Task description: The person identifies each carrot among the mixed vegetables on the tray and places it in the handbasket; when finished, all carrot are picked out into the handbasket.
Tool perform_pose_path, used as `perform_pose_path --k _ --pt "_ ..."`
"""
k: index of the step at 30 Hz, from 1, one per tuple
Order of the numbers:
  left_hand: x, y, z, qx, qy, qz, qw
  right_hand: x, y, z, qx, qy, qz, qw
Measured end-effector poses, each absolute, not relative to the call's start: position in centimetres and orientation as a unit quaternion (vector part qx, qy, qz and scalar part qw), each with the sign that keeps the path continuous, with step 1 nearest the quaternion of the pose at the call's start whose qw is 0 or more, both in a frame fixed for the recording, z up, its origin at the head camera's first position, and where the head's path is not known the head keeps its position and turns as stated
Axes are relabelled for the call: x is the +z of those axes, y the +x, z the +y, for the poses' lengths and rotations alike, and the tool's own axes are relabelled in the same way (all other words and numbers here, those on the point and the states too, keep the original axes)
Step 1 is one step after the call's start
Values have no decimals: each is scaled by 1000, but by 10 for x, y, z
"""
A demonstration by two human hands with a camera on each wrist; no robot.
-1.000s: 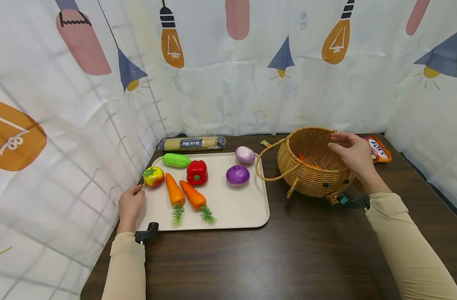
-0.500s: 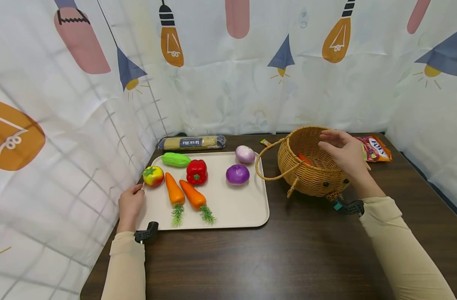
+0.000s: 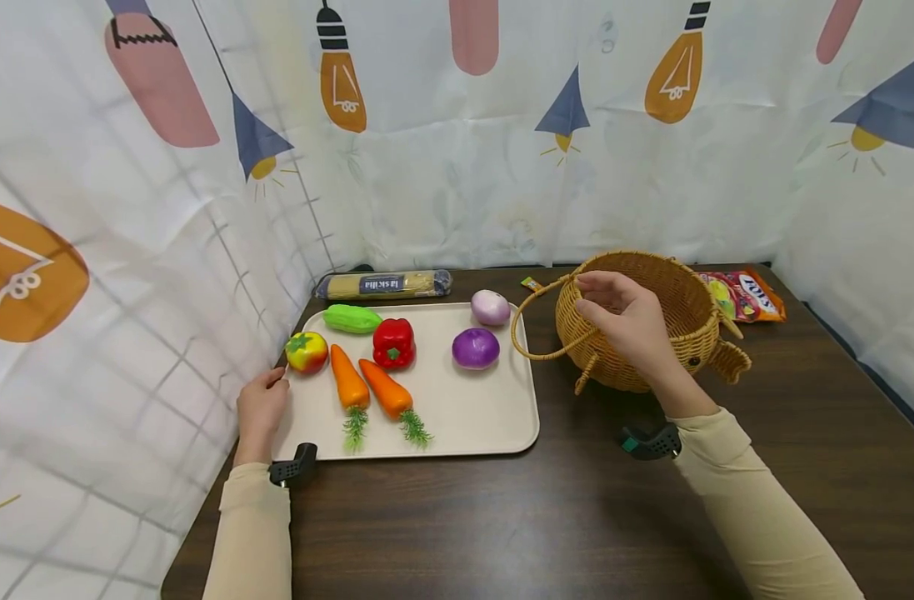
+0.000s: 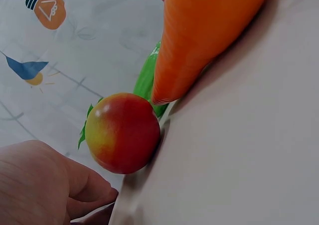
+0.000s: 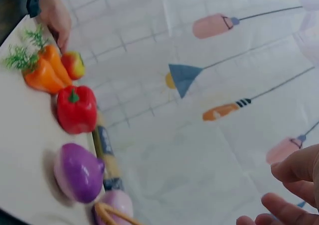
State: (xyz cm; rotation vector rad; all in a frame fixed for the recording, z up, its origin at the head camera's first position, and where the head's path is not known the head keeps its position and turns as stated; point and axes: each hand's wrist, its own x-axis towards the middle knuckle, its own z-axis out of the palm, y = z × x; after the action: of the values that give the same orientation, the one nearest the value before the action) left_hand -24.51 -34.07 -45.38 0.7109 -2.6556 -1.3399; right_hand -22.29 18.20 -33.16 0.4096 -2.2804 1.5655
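At the left rim of a beige tray [image 3: 471, 421], my left hand [image 3: 262, 408] pinches the edge between thumb and fingers, beside a red-yellow tomato [image 4: 123, 133]. My right hand [image 3: 631, 321] is in front of the wicker basket [image 3: 685, 292], fingers loosely extended and holding nothing. The basket's round handle [image 3: 524, 352] hangs over the tray's right edge. On the tray lie two carrots [image 3: 349, 379], a red bell pepper [image 3: 393, 344], a green ridged vegetable [image 3: 352, 320], a purple vegetable [image 5: 79, 172] and a pale lilac onion [image 3: 490, 308]. My right hand hides part of the basket's inside.
A packet of spaghetti [image 3: 383, 286] lies behind the tray. Behind the basket's right side is a candy bag [image 3: 752, 296]; a small yellow packet [image 3: 531, 284] lies left of the basket. A patterned curtain [image 3: 457, 183] stands round the dark wooden table [image 3: 457, 525].
My right hand has moved left across the front of the basket, uncovering its right side and more of the candy bag. The left hand has stayed at the tray rim.
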Motion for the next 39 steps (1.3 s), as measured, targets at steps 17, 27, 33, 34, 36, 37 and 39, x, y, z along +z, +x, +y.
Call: perform_pose_path --k 17,27,33,34,36,37,39 --pt "-456 -244 -341 -441 236 -865 44 -388 -230 80 501 198 -835 113" --pt "-453 -246 -341 -439 235 -866 44 -414 -230 44 510 198 -835 63" --pt "-455 -246 -341 -436 230 -869 47 -426 -228 24 525 188 -830 16" --pt "-455 -246 -342 -436 229 -869 46 -427 -228 21 527 183 -830 10" --pt "-456 -246 -341 -435 229 -870 47 -430 -228 15 532 177 -828 0" --pt "-455 -246 -341 -435 229 -869 47 -431 -228 13 536 175 -826 -5" --pt "-454 -246 -340 -436 230 -869 48 -432 -227 8 543 170 -822 -13"
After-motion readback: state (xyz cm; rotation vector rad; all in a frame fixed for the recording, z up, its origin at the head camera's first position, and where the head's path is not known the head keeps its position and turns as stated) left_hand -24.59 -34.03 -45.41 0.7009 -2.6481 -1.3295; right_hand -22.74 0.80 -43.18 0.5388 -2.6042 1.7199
